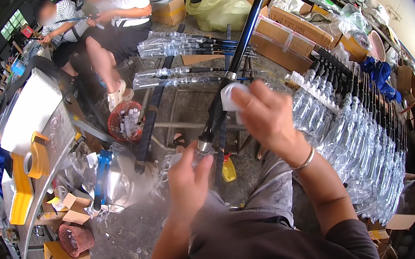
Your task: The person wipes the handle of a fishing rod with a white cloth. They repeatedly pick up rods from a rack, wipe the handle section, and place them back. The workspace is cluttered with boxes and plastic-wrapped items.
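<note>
A long black fishing rod (249,28) slants up and away in front of me, with a dark handle and silver metal rings. My left hand (188,180) is closed around the metal-ringed butt at its near end. Higher on the handle, my right hand (269,118), somewhat blurred, pinches a white wad (229,98) against the rod; whether it is cloth or paper I cannot tell. Beyond the rod, plastic-wrapped rods (174,46) lie across a dark rack (151,124).
At right stands a dense row of plastic-wrapped rods (345,131). Cardboard boxes (289,30) and a pale green sack (219,8) are behind. A red basket (125,121) sits on the floor. Left is a table (61,142) with a yellow tape dispenser (36,153). Two people work at far left.
</note>
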A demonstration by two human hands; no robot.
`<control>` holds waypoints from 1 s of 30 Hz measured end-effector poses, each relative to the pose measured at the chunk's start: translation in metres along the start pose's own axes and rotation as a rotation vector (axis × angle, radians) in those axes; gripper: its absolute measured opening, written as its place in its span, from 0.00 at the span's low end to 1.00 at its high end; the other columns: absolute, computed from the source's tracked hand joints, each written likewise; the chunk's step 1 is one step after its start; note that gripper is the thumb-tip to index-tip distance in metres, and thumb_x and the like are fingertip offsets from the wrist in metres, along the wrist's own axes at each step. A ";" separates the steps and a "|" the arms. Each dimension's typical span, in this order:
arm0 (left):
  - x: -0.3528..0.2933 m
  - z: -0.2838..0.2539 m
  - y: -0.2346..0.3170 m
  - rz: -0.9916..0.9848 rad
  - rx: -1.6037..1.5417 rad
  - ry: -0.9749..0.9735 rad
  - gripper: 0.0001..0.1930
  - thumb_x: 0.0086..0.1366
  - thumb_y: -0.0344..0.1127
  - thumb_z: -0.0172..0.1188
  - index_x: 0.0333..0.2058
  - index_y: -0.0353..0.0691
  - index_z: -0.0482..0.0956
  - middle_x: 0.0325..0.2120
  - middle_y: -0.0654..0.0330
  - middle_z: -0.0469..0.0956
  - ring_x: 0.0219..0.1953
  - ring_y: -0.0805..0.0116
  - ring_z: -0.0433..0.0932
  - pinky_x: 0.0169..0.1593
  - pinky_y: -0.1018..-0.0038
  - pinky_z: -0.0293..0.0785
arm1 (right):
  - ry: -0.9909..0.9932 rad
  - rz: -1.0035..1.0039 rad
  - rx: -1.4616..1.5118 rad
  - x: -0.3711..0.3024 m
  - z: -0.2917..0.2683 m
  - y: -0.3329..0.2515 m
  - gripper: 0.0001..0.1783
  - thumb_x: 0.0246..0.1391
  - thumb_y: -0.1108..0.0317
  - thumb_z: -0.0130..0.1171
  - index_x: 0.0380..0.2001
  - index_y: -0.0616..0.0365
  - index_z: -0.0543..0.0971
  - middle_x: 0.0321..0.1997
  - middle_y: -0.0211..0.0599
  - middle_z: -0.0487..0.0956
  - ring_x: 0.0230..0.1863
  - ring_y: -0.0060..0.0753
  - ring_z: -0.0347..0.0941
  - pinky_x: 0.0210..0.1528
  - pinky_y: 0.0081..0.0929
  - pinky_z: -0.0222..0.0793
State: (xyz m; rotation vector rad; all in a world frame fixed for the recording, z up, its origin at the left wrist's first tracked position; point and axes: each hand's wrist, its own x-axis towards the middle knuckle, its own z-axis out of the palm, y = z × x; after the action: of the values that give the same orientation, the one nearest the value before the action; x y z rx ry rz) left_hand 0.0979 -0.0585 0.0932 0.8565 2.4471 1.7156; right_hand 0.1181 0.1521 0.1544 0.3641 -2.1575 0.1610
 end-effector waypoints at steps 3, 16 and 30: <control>0.002 0.004 -0.001 -0.004 0.045 -0.003 0.20 0.64 0.37 0.59 0.51 0.33 0.67 0.24 0.62 0.73 0.25 0.76 0.68 0.31 0.78 0.67 | -0.133 -0.182 0.062 -0.022 0.007 -0.022 0.19 0.38 0.71 0.59 0.39 0.53 0.75 0.22 0.28 0.63 0.17 0.25 0.67 0.14 0.24 0.65; -0.003 0.007 0.000 -0.087 -0.199 -0.105 0.21 0.59 0.27 0.62 0.50 0.34 0.66 0.31 0.64 0.72 0.33 0.78 0.71 0.37 0.79 0.68 | -0.065 -0.011 -0.040 0.003 -0.005 0.009 0.16 0.39 0.72 0.58 0.37 0.52 0.76 0.22 0.29 0.64 0.16 0.25 0.68 0.15 0.24 0.66; -0.002 0.014 -0.010 0.105 0.039 0.013 0.20 0.59 0.28 0.62 0.49 0.34 0.68 0.31 0.56 0.77 0.31 0.67 0.77 0.35 0.74 0.71 | -0.139 -0.058 0.039 -0.015 -0.004 -0.005 0.17 0.39 0.72 0.58 0.38 0.53 0.76 0.21 0.29 0.64 0.15 0.27 0.67 0.13 0.27 0.65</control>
State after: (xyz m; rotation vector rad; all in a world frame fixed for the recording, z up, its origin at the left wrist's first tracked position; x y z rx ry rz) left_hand 0.0996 -0.0497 0.0784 0.9987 2.4939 1.7161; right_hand 0.1308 0.1513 0.1447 0.4722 -2.2807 0.1483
